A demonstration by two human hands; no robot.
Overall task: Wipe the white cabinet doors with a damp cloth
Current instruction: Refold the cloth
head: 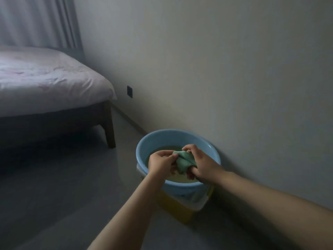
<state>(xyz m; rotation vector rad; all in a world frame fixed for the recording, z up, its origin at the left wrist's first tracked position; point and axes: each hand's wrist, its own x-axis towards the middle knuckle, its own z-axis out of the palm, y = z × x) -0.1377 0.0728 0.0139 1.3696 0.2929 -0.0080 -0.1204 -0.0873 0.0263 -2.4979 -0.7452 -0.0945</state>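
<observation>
Two hands, left hand (161, 162) and right hand (199, 162), grip one green cloth (183, 160); one basin (158, 139).

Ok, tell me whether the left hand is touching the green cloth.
Touching. The head view shows the left hand pinching the green cloth at its left end, above the blue basin.

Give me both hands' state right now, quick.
Left hand: closed, gripping one end of the green cloth over the blue basin.
Right hand: closed, gripping the cloth's other end.
</observation>
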